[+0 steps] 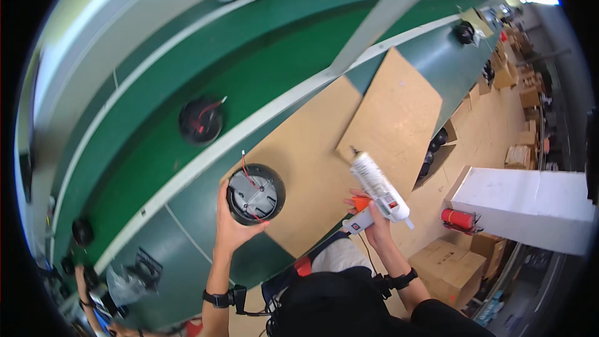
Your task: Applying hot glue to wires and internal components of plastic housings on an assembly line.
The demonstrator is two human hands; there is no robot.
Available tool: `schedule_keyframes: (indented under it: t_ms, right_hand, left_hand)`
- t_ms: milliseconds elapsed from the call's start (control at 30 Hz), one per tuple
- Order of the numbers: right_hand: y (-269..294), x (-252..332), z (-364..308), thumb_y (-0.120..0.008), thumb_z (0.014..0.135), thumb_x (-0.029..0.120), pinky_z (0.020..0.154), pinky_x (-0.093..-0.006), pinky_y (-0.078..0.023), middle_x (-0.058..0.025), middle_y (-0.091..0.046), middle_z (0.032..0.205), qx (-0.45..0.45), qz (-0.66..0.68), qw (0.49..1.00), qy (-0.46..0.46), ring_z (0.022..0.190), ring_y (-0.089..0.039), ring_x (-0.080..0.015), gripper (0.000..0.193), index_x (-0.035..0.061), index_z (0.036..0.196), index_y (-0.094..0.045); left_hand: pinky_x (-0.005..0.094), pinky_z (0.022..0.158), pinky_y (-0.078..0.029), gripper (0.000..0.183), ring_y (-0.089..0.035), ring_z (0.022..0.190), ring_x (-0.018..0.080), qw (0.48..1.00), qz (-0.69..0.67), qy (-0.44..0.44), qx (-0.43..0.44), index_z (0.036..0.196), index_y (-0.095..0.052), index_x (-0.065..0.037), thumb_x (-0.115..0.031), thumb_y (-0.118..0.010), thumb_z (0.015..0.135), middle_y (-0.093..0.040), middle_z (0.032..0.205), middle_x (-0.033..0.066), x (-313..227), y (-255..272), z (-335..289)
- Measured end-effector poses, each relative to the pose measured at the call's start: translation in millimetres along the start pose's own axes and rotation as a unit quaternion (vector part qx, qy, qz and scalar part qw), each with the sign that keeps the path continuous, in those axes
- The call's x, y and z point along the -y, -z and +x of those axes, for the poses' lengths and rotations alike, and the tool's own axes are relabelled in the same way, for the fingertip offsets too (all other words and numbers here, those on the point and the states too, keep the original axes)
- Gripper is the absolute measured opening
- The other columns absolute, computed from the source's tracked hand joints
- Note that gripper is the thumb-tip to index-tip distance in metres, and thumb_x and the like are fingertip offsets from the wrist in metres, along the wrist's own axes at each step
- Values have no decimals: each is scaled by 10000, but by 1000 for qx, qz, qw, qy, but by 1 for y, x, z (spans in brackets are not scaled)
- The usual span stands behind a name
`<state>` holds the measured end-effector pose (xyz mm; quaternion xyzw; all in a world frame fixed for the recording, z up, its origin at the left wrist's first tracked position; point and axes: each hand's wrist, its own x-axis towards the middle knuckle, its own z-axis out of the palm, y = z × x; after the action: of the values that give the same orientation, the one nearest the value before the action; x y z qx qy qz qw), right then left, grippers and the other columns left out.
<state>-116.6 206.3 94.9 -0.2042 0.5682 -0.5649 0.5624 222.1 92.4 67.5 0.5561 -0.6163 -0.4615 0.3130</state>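
My left hand (232, 232) is wrapped round the side of a black round housing (279, 195), held over the workbench's near edge. Inside the housing sits a silvery metal plate (253, 196), with thin red wires (247, 173) rising to a small white connector. My right hand (378, 232) grips a white glue gun (374, 181) by its handle, fingers near the orange trigger (360, 202). The gun's dark nozzle points up and away, over the cardboard and apart from the housing. A thin cord hangs below the handle.
Two cardboard sheets (399, 103) lie overlapping on the green bench. Beyond a pale rail, a green conveyor (262, 81) carries another black housing (201, 122). A slanted post (380, 19) stands ahead. A white pillar (518, 203) and fire extinguisher (457, 219) are right. Another person's arm (84, 290) shows lower left.
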Motion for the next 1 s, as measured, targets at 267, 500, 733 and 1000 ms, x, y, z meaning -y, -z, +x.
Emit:
schedule_keyframes:
  t_ms: [267,500,733,1000]
  right_hand:
    - [164,20,41,-587,1036,320,935,-426,-564,-164,-577,1377,-208,250,943,70,1030,-662,-272,430,150,1415,-476]
    - [234,24,16,-660,976,252,891,-471,-588,-181,-647,1266,-253,258,932,26,1000,-693,-294,534,29,1423,-470]
    - [249,15,9,-667,964,263,855,-494,-597,-180,-637,1275,-282,308,909,-6,983,-696,-295,538,33,1410,-472]
    - [255,28,29,-682,952,330,831,-457,-599,-180,-646,1239,-270,261,927,13,939,-698,-272,541,45,1371,-491]
  left_hand:
    - [437,1154,-387,1310,-453,1375,364,988,58,-95,107,1535,-242,11,-242,-997,495,-410,1487,233,-105,-190,163]
    - [457,1155,-379,1195,-438,1375,407,975,42,-206,73,1510,-279,21,-221,-953,553,-420,1464,258,-195,-456,315]
    - [496,1199,-306,1312,-258,1471,463,984,22,-172,38,1556,-110,62,-296,-948,612,-257,1554,335,-262,-679,452]
    - [412,1052,-493,684,-519,1317,311,960,-1,-200,198,1432,-458,-43,-109,-776,831,-518,1420,171,-207,-521,350]
